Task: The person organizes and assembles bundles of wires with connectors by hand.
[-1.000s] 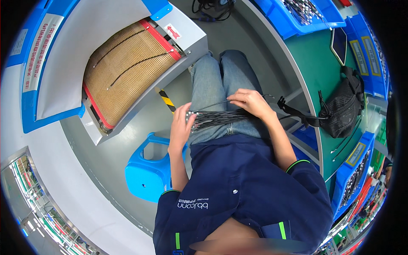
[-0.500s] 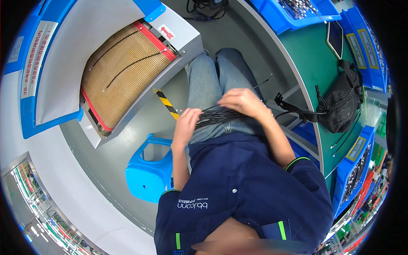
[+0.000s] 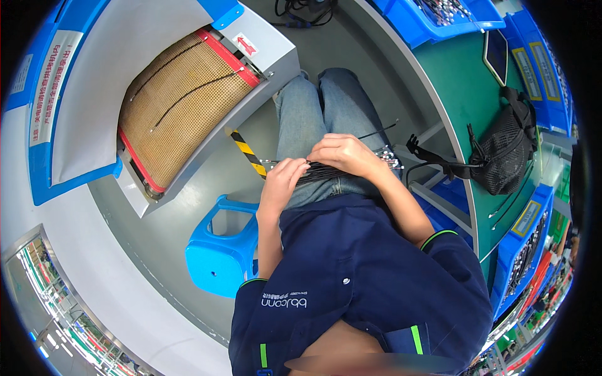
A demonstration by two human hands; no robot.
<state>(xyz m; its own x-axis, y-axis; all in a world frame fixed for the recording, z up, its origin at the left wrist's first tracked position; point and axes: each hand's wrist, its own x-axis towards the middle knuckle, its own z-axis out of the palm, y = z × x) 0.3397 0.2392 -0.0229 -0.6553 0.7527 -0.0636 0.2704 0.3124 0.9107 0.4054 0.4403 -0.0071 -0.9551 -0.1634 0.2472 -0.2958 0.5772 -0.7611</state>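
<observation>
While the bundle of thin black cables point(image 3: 338, 170) is laid across the lap, it is pinched at its near end by the left hand point(image 3: 283, 182) and clasped mid-length by the right hand point(image 3: 342, 153). Sorting looks underway; one strand likely needs separating. Beyond the bundle, the mesh conveyor belt point(image 3: 179, 103) carries two cables.

Blue stool point(image 3: 219, 254), mesh conveyor belt point(image 3: 179, 103), black bag point(image 3: 505, 150)
</observation>
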